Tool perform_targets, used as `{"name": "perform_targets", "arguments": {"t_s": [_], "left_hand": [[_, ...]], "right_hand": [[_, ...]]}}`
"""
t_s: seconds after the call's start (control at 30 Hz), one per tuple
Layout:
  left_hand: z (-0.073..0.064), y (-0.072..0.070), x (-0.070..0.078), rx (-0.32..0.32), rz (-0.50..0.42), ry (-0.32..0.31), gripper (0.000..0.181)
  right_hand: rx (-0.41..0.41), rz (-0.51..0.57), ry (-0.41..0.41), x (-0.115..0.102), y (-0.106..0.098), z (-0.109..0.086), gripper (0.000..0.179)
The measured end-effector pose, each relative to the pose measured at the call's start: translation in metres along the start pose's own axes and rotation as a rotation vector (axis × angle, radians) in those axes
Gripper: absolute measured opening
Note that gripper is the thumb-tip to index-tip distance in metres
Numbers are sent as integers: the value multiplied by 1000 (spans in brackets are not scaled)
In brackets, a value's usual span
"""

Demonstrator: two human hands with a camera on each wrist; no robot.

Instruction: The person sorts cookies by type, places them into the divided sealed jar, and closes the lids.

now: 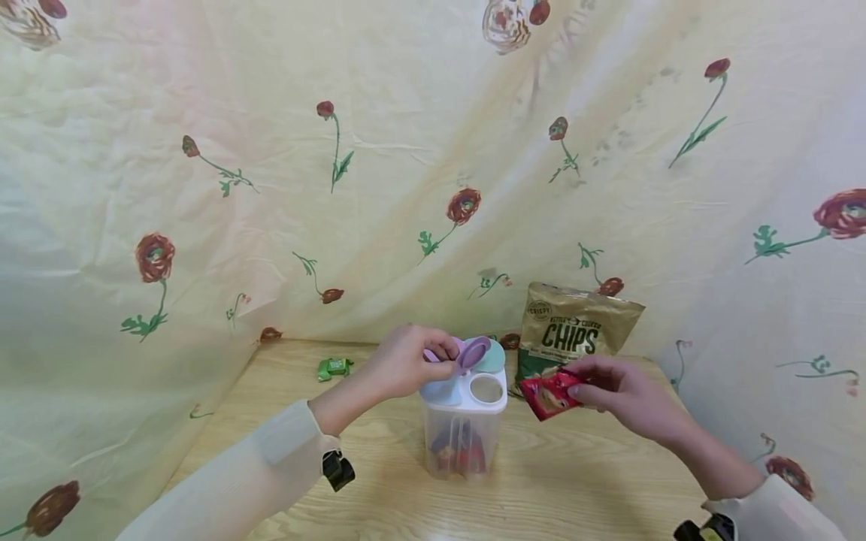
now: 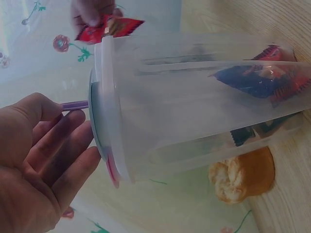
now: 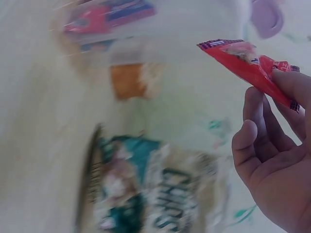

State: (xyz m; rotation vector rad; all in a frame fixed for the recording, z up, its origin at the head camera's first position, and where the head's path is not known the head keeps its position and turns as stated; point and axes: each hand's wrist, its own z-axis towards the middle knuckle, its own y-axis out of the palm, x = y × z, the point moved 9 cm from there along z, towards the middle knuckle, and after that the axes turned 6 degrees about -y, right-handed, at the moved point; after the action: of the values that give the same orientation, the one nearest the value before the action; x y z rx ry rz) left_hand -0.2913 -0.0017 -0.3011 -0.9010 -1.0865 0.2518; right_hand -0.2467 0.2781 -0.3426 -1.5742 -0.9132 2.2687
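My left hand [image 1: 409, 364] pinches a purple flip lid [image 1: 475, 353] between thumb and finger, tilted up on top of a clear plastic storage container [image 1: 463, 421]. A round opening [image 1: 485, 388] shows in the container's white top, with pale blue and mint-green lids beside it. Low inside the container lie red and blue snack packets [image 2: 257, 81]. To the right, my right hand [image 1: 629, 398] pinches a small red snack packet [image 1: 549, 394] by one end. The packet is in the air, apart from the opening.
A gold and green chips bag [image 1: 575, 334] stands behind the right hand. At the back left of the wooden table [image 1: 379, 481] lies a small green packet [image 1: 333, 368]. Beyond the container sits a brown bread-like piece [image 2: 245, 174]. Flowered cloth [image 1: 392, 150] hangs behind the table.
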Motion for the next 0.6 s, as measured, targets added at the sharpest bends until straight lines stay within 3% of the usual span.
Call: {"name": "perform_targets", "arguments": {"t_s": [0.27,0.6], "left_hand": [[0,-1,0,5,-1,5,5],[-1,-2,0,6,6,10,5]], "right_hand": [[-15,32,-71,-46,8,26,22],[-44,22,-183,-64,34,47,22]]}}
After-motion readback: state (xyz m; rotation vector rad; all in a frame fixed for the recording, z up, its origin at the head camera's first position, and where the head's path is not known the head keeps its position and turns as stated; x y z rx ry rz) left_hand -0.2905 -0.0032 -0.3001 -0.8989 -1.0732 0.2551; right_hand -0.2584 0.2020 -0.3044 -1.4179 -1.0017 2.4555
